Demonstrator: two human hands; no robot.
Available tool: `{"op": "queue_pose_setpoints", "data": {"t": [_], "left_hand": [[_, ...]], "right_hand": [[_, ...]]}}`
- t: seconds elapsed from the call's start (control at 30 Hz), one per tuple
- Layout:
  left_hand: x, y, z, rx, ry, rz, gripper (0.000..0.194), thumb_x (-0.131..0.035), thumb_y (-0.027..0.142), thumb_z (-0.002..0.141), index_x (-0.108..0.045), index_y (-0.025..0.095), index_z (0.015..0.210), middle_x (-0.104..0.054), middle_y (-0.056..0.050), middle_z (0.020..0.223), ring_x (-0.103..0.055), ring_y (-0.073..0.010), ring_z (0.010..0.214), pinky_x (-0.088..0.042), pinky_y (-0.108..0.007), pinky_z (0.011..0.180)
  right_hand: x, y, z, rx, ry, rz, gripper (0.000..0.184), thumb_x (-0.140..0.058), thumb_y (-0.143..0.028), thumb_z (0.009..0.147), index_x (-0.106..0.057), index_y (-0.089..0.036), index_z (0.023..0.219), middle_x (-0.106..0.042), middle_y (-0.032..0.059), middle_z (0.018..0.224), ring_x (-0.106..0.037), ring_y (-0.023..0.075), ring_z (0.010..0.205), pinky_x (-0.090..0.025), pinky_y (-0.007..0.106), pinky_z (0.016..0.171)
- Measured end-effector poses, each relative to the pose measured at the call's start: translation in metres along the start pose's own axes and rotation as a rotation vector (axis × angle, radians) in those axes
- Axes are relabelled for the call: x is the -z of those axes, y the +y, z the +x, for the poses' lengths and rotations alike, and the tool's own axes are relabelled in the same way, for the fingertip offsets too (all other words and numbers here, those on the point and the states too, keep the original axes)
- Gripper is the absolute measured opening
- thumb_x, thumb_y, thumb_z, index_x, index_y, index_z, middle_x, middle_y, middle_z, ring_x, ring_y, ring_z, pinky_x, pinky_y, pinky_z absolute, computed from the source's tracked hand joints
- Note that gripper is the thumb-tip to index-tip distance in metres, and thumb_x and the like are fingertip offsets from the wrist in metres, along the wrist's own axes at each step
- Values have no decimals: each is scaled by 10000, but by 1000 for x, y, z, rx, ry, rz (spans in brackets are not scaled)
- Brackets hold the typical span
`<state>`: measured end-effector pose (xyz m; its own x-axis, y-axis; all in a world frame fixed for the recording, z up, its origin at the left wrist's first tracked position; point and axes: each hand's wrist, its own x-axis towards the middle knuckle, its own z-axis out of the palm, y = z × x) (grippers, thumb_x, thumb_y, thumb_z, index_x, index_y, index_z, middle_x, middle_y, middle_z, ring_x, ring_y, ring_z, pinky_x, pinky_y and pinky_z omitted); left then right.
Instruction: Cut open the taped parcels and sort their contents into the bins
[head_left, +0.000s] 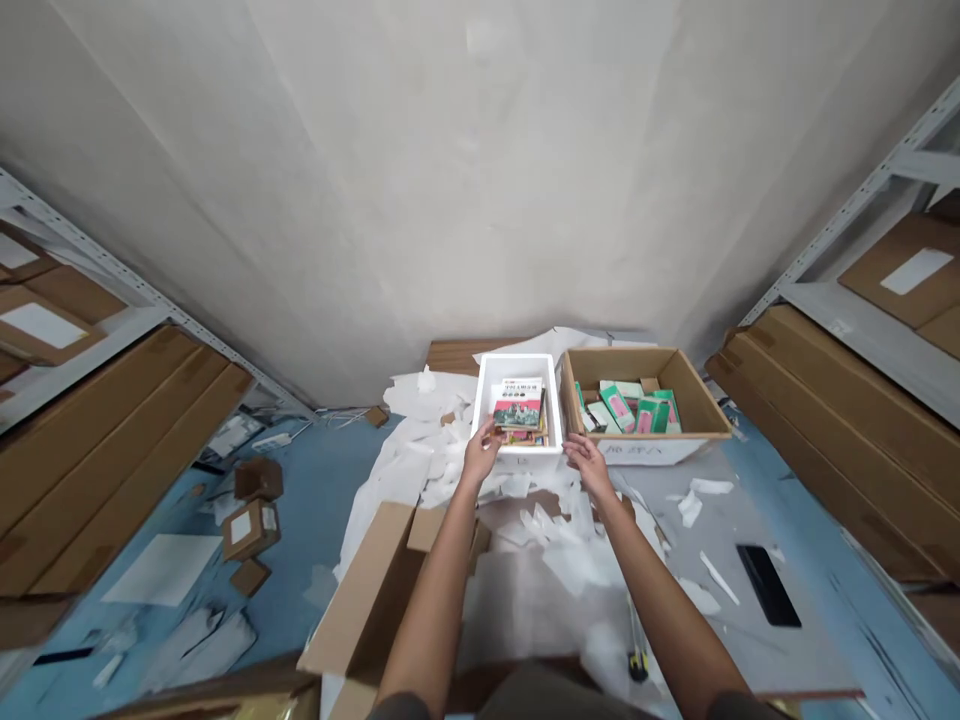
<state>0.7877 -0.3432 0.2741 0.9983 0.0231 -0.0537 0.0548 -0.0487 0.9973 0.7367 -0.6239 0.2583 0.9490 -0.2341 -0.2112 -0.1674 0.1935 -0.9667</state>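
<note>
A white box (pixel 556 400) stands in front of me with a small stack of books in it. The top book (pixel 517 404) has a white and pinkish-red cover with dark print, and other books show beneath its near edge. My left hand (pixel 482 452) reaches over the box's front left corner, its fingers curled at the lower left corner of the top book. By the front right corner of the white box is my right hand (pixel 586 464), fingers loosely apart and holding nothing. Beside it sits a cardboard box (pixel 694 430) containing several green and white packets (pixel 616 408).
Torn white paper (pixel 397 470) litters the worktable. An open carton (pixel 360 600) stands near my left forearm. A black phone (pixel 769 585) and a tape measure (pixel 638 666) lie to the right. Shelves with long cartons (pixel 127 450) flank both sides; small boxes (pixel 251 530) lie left.
</note>
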Motion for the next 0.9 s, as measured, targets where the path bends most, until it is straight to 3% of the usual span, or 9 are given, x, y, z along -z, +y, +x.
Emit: {"op": "queue_pose_setpoints", "data": {"t": [0.13, 0.33, 0.43, 0.57, 0.73, 0.83, 0.9], "left_hand": [[-23, -18, -73, 88, 31, 97, 614, -832, 354, 851, -713, 263, 1447, -679, -123, 1519, -715, -313, 1210, -530, -507, 1144], [-51, -105, -203, 309, 0, 316, 663, -852, 278, 810, -700, 207, 1451, -652, -168, 1510, -675, -342, 1270, -499, -503, 1176], [-57, -148, -265, 472, 1, 409, 709, -878, 254, 773, -683, 185, 1452, -588, -201, 1569, -546, -386, 1471, -394, -507, 1263], [-61, -191, -331, 606, 71, 589, 859, -881, 304, 777, -568, 205, 1571, -456, -215, 1687, -317, -427, 1633, -258, -538, 1320], [-67, -219, -374, 589, 108, 839, 855, -759, 305, 888, -445, 178, 1673, -477, -236, 1640, -373, -426, 1551, -321, -539, 1265], [-68, -227, -378, 620, 111, 882, 651, -710, 253, 914, -608, 193, 1554, -583, -212, 1486, -476, -404, 1443, -371, -519, 1218], [-64, -227, -374, 658, 95, 834, 425, -698, 221, 910, -764, 197, 1329, -648, -181, 1358, -553, -381, 1345, -385, -512, 1207]], "right_hand": [[42, 25, -50, -82, 11, -45, 581, -875, -546, 617, -749, -263, 1109, -818, 95, 1070, -750, 309, 1031, -597, 422, 827], [120, 115, -126, -198, -23, -216, 581, -796, -545, 667, -750, -256, 1169, -795, 111, 1180, -725, 307, 1080, -583, 481, 948], [156, 159, -167, -155, -72, -417, 553, -762, -532, 711, -768, -251, 1187, -771, 124, 1256, -685, 340, 1195, -511, 551, 1120], [188, 207, -216, -101, -120, -661, 592, -751, -471, 758, -755, -252, 1309, -674, 122, 1470, -515, 377, 1469, -336, 583, 1300], [194, 251, -252, -108, -151, -724, 710, -722, -384, 789, -659, -254, 1485, -595, 108, 1563, -405, 387, 1548, -239, 606, 1339], [191, 263, -258, -126, -78, -747, 668, -674, -328, 810, -663, -256, 1474, -659, 110, 1441, -462, 372, 1462, -249, 602, 1328], [188, 261, -257, -178, -47, -791, 497, -644, -302, 823, -751, -247, 1305, -715, 114, 1279, -519, 366, 1363, -304, 599, 1294]]}}
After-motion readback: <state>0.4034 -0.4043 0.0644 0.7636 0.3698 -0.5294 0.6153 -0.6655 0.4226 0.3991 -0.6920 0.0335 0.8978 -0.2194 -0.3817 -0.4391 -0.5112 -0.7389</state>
